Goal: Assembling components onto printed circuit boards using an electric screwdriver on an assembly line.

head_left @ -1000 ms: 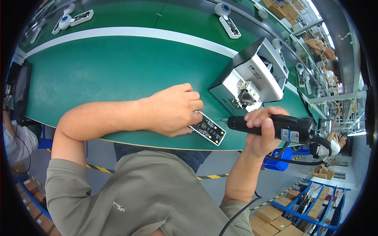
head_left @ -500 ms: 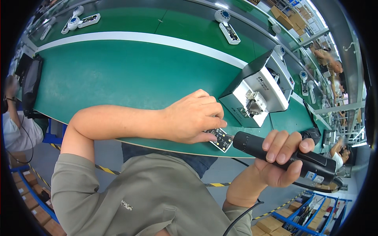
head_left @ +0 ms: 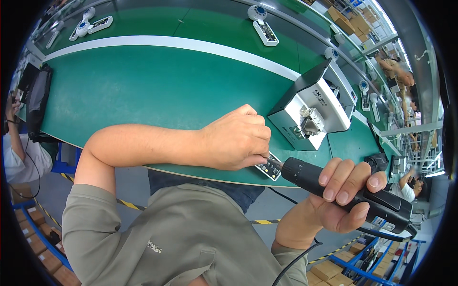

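My right hand (head_left: 346, 193) is wrapped around a black electric screwdriver (head_left: 305, 176) with a cable at its rear. Its tip points left and meets a small white-edged piece with a dark circuit board (head_left: 272, 167) near the bench's front edge. My left hand (head_left: 241, 138) is closed with the fingertips on the left end of that board piece, hiding part of it. Whether the bit sits on a screw is too small to tell. Just beyond stands a silver and black screw feeder (head_left: 298, 128) with a metal mechanism on its front.
The green bench (head_left: 143, 86) ends in a white strip (head_left: 191, 44). Beyond it, a green conveyor belt (head_left: 214, 26) carries white round-headed handheld units (head_left: 265, 33). A dark bag (head_left: 39, 102) lies at the left end. Other people work at left and far right.
My left thumb and fingers have drawn together over the board piece. The screwdriver's rear has dropped slightly. Units on the conveyor have shifted left.
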### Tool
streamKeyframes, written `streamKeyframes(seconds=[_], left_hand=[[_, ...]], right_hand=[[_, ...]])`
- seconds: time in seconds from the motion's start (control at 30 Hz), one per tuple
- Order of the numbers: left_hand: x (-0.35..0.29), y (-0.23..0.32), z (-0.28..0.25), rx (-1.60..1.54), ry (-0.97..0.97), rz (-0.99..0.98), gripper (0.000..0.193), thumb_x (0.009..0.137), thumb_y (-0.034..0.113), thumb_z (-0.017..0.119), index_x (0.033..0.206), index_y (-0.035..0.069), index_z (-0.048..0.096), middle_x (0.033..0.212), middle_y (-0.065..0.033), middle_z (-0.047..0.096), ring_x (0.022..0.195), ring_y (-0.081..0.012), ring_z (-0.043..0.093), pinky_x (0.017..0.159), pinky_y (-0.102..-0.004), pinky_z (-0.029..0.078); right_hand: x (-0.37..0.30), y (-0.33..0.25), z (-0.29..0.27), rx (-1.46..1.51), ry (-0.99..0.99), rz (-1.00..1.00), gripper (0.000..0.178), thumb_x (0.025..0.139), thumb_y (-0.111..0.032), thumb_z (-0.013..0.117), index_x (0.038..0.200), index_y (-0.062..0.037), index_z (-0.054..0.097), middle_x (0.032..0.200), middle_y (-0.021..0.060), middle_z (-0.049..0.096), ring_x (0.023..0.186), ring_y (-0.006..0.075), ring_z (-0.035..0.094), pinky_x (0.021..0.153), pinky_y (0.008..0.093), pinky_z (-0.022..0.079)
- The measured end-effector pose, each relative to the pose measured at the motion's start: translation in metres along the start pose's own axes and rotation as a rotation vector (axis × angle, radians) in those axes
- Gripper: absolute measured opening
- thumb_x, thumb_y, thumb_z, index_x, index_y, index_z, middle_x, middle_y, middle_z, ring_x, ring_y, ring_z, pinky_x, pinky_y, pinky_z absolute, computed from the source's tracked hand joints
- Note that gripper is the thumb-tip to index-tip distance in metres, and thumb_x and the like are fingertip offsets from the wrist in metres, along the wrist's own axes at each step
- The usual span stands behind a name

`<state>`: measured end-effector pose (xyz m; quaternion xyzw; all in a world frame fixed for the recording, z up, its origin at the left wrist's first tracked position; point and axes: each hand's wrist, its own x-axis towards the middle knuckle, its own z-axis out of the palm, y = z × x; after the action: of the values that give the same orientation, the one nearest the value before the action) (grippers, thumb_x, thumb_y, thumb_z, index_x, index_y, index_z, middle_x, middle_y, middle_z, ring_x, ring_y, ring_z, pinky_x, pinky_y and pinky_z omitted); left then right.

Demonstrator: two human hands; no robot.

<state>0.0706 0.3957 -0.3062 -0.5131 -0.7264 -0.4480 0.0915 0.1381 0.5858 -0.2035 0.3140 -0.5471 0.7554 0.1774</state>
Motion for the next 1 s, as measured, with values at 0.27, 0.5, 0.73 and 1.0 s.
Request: streamKeyframes(seconds=[0.27,0.5,0.73,1.0], left_hand=[[-0.003,0.003,0.000,0.030,-0.019,0.036,0.013,0.075,0.015,0.074,0.084,0.011,0.066,0.086,0.0011,0.056,0.078,-0.0180,0.050,0.083,-0.0348,0.038],[0.002,-0.003,-0.006,0.255,-0.148,0.054,0.025,0.074,0.022,0.074,0.095,0.011,0.066,0.097,-0.0025,0.058,0.086,-0.0196,0.052,0.083,-0.0350,0.039],[-0.005,-0.013,-0.008,0.333,-0.398,-0.011,0.026,0.075,0.028,0.073,0.097,0.013,0.068,0.095,-0.0037,0.060,0.090,-0.0202,0.053,0.082,-0.0331,0.040],[-0.004,-0.014,-0.006,0.319,-0.388,0.004,0.027,0.074,0.027,0.074,0.097,0.013,0.068,0.095,-0.0034,0.060,0.090,-0.0199,0.053,0.081,-0.0327,0.040]], right_hand=[[-0.002,-0.002,0.004,-0.020,-0.014,-0.001,0.035,0.088,-0.022,0.064,0.116,-0.0107,0.046,0.074,0.0041,0.058,0.060,0.0161,0.058,0.062,0.0307,0.048],[-0.013,-0.005,-0.025,-0.193,-0.059,0.023,0.031,0.091,-0.021,0.053,0.118,-0.0070,0.048,0.076,0.0032,0.055,0.062,0.0129,0.054,0.064,0.0296,0.046],[-0.031,0.002,-0.040,-0.260,0.157,0.087,0.025,0.086,-0.014,0.056,0.109,-0.0058,0.050,0.069,0.0052,0.056,0.056,0.0148,0.054,0.058,0.0281,0.047],[-0.031,0.011,-0.051,-0.246,0.164,0.109,0.024,0.085,-0.013,0.057,0.107,-0.0053,0.050,0.067,0.0053,0.055,0.053,0.0147,0.053,0.055,0.0275,0.047]])
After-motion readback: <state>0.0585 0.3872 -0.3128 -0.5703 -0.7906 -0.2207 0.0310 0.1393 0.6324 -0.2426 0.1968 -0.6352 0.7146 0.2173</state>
